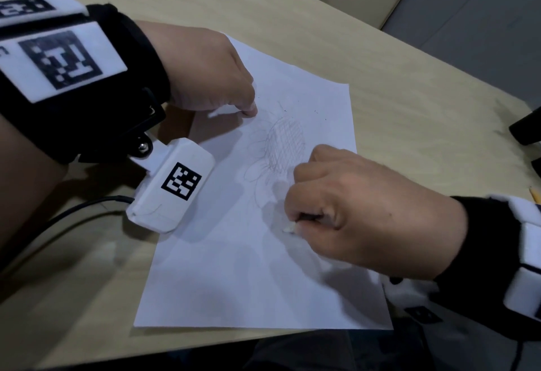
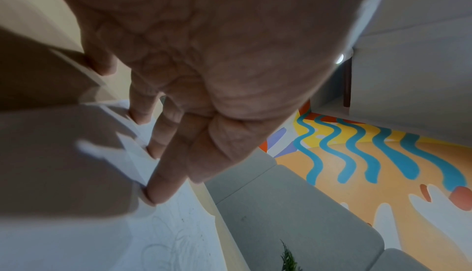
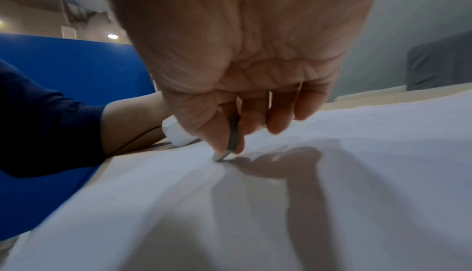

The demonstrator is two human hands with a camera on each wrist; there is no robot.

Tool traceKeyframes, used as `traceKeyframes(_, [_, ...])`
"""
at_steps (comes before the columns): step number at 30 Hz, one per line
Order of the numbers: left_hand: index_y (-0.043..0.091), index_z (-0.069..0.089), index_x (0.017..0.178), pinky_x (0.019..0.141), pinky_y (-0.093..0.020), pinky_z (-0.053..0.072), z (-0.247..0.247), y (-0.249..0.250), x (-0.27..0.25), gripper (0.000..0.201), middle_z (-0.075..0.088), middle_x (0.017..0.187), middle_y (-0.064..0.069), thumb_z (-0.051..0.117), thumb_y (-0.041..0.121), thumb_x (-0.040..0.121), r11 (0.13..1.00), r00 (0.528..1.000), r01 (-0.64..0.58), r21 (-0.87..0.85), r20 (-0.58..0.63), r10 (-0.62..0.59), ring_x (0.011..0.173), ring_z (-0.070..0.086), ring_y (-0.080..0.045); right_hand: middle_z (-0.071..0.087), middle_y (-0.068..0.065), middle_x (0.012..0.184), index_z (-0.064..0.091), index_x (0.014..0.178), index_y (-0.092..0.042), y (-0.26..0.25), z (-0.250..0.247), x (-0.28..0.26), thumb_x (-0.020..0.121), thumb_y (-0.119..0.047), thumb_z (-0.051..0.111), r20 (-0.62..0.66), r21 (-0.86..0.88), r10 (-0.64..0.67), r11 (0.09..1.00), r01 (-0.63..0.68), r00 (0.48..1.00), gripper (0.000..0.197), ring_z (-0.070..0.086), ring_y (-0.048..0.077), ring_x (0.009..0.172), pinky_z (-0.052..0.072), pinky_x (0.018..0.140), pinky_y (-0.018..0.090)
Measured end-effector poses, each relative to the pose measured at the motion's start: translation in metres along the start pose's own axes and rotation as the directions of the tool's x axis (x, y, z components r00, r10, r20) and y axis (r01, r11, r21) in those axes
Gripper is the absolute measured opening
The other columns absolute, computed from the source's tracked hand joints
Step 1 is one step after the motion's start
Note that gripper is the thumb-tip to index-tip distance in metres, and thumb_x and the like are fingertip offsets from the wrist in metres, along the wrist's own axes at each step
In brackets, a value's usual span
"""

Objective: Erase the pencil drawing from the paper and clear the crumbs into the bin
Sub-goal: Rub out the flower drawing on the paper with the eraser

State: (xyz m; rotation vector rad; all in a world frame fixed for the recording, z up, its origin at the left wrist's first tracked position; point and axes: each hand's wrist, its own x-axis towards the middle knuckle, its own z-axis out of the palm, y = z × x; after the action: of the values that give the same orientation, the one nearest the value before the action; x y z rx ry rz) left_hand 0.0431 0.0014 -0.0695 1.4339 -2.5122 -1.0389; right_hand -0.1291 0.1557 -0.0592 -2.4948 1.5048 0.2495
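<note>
Paper (image 1: 234,268) lies flat on the table (image 1: 409,101), near edge close to the table's front edge; lower half blank and shadowed. Right hand (image 1: 360,212) is held knuckles-up over the sheet's right side, fingers (image 3: 278,117) curled down, thumb and forefinger pinching a thin grey-white eraser (image 3: 231,140) whose tip touches the paper. Just beyond it, the pencil drawing (image 1: 281,151) is seen mid-sheet: a cross-hatched oval with loose looping scribbles, faint. Dark crumbs (image 1: 316,113) are scattered past it. Farther up, the left hand (image 1: 202,69) is arched, straight fingertips (image 2: 153,190) pressed onto the sheet's left edge.
</note>
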Motion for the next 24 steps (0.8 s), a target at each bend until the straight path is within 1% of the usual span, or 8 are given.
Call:
traceKeyframes(2, [0.027, 0.079, 0.091, 0.107, -0.049, 0.042, 0.0, -0.001, 0.0, 0.046, 0.069, 0.123, 0.005, 0.057, 0.055, 0.061, 1.0, 1.0, -0.004, 0.003, -0.001, 0.004, 0.117, 0.061, -0.024, 0.048, -0.007, 0.066, 0.059, 0.069, -0.02, -0.002, 0.001, -0.005, 0.077, -0.017, 0.057, 0.036, 0.017, -0.007, 1.0, 0.007, 0.999, 0.008, 0.047, 0.024, 0.073, 0.046, 0.061, 0.044])
traceKeyframes(6, [0.028, 0.078, 0.092, 0.107, -0.049, 0.042, 0.0, 0.0, 0.001, 0.053, 0.07, 0.122, 0.006, 0.054, 0.057, 0.055, 1.0, 1.0, 0.005, 0.007, -0.004, -0.005, 0.117, 0.062, -0.022, 0.052, -0.009, 0.067, 0.061, 0.071, -0.021, 0.003, 0.0, 0.004, 0.076, -0.02, 0.057, -0.066, -0.007, 0.056, 0.998, -0.056, 0.996, 0.007, 0.049, 0.024, 0.073, 0.047, 0.061, 0.044])
traceKeyframes(7, [0.028, 0.078, 0.092, 0.108, -0.049, 0.042, 0.0, 0.0, 0.001, 0.053, 0.07, 0.122, 0.006, 0.054, 0.057, 0.055, 1.0, 1.0, 0.005, 0.008, -0.006, -0.005, 0.117, 0.062, -0.022, 0.052, -0.009, 0.067, 0.062, 0.071, -0.021, 0.004, -0.001, 0.004, 0.076, -0.02, 0.057, -0.068, -0.002, 0.055, 0.998, -0.055, 0.996, 0.007, 0.049, 0.024, 0.073, 0.047, 0.06, 0.044])
traceKeyframes(11, [0.027, 0.078, 0.092, 0.107, -0.049, 0.042, -0.001, 0.0, 0.001, 0.053, 0.069, 0.122, 0.006, 0.054, 0.057, 0.055, 1.0, 1.0, -0.002, 0.011, -0.003, 0.002, 0.117, 0.061, -0.022, 0.047, -0.01, 0.065, 0.059, 0.069, -0.022, -0.001, 0.001, -0.006, 0.076, -0.017, 0.061, 0.018, 0.04, 0.002, 0.999, -0.003, 1.0, 0.009, 0.048, 0.021, 0.072, 0.047, 0.059, 0.042])
traceKeyframes(15, [0.027, 0.079, 0.089, 0.108, -0.048, 0.041, -0.001, 0.001, 0.001, 0.052, 0.069, 0.121, 0.007, 0.053, 0.057, 0.055, 1.0, 1.0, -0.01, 0.015, 0.001, 0.01, 0.118, 0.059, -0.021, 0.052, -0.009, 0.066, 0.062, 0.07, -0.021, 0.002, -0.001, 0.002, 0.076, -0.021, 0.056, -0.043, -0.001, 0.06, 0.998, -0.06, 0.997, 0.008, 0.05, 0.023, 0.073, 0.048, 0.06, 0.043])
traceKeyframes(16, [0.027, 0.079, 0.09, 0.108, -0.048, 0.041, -0.001, 0.0, 0.001, 0.052, 0.069, 0.121, 0.007, 0.053, 0.057, 0.055, 1.0, 1.0, -0.008, 0.015, 0.0, 0.008, 0.118, 0.06, -0.021, 0.052, -0.008, 0.066, 0.061, 0.069, -0.021, 0.002, -0.001, 0.002, 0.076, -0.021, 0.056, -0.041, -0.004, 0.065, 0.998, -0.065, 0.997, 0.008, 0.049, 0.023, 0.073, 0.047, 0.061, 0.043])
traceKeyframes(20, [0.027, 0.078, 0.092, 0.108, -0.049, 0.041, -0.001, -0.001, 0.002, 0.054, 0.068, 0.123, 0.006, 0.053, 0.057, 0.055, 1.0, 1.0, 0.0, 0.024, 0.001, 0.0, 0.118, 0.06, -0.022, 0.047, -0.008, 0.064, 0.057, 0.067, -0.02, -0.003, 0.0, -0.006, 0.075, -0.019, 0.055, 0.04, 0.03, 0.041, 0.999, -0.042, 0.998, 0.009, 0.047, 0.021, 0.072, 0.046, 0.061, 0.043])
traceKeyframes(24, [0.031, 0.079, 0.087, 0.108, -0.048, 0.042, -0.002, 0.0, 0.001, 0.049, 0.069, 0.12, 0.008, 0.054, 0.058, 0.055, 1.0, 1.0, -0.003, 0.01, 0.003, 0.003, 0.117, 0.06, -0.02, 0.052, -0.007, 0.066, 0.06, 0.069, -0.02, 0.001, -0.002, 0.002, 0.076, -0.022, 0.053, -0.034, -0.02, 0.101, 0.995, -0.101, 0.994, 0.01, 0.048, 0.023, 0.074, 0.046, 0.062, 0.043])
